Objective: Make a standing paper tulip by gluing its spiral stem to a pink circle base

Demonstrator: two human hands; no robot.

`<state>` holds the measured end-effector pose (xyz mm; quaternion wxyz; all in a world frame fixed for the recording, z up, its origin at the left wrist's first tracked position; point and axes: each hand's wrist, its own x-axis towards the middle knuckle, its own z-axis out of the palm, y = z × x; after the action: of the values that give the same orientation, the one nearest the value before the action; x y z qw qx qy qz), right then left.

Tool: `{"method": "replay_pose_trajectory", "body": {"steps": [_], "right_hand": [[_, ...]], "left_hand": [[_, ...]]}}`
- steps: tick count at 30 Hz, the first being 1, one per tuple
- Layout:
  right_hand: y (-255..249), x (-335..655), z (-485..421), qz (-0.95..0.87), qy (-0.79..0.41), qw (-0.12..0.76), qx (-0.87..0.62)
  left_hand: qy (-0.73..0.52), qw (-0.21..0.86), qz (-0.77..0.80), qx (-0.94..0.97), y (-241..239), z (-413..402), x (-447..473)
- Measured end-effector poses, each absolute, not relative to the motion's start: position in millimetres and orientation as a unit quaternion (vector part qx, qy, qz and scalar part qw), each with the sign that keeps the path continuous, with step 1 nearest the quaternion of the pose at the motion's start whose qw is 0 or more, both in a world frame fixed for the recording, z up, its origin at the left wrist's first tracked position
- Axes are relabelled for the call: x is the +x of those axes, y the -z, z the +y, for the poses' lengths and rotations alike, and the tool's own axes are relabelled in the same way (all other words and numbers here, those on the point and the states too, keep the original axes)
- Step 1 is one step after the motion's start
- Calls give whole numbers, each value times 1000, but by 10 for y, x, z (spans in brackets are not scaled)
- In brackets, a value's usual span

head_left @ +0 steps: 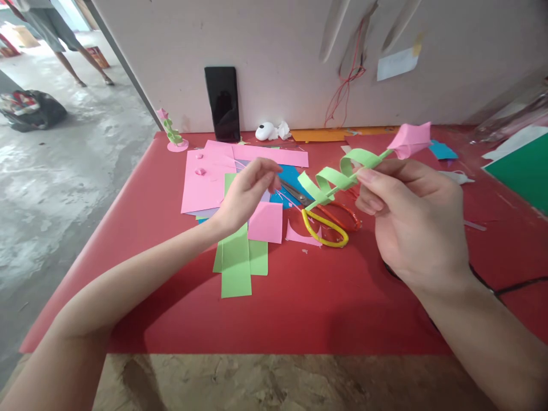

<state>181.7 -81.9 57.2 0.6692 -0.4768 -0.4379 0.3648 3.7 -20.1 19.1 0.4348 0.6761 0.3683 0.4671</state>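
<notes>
We hold a paper flower (363,155) in our right hand (422,217), above the worktop (180,297) and well in from its left edge.
Our right fingers are clamped on its green stem just below the pink bud, and the far end of the stem points down toward the scissors (301,197). Our left hand (248,191) hangs over the colored paper (201,188), fingers bent; we cannot tell whether their tips meet. Green strips (236,268) reach toward the front edge, a smaller flower (173,136) stands at the back left corner, and a phone (222,104) leans by the back edge.
</notes>
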Motion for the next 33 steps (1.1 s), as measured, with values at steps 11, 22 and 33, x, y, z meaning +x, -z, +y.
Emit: {"method": "replay_pose_trajectory", "body": {"steps": [11,22,33], "right_hand": [[-635,1687,-962,-412,-387,689,-453],[-629,1679,-1048,-455,-377,671,-448],[-630,1670,-1039,-437,-384,675,-455]], "left_hand": [[-441,559,322,625,-352,-716,160],[-439,546,342,626,-369,-710,158],[-445,535,355,624,-378,-724,147]]}}
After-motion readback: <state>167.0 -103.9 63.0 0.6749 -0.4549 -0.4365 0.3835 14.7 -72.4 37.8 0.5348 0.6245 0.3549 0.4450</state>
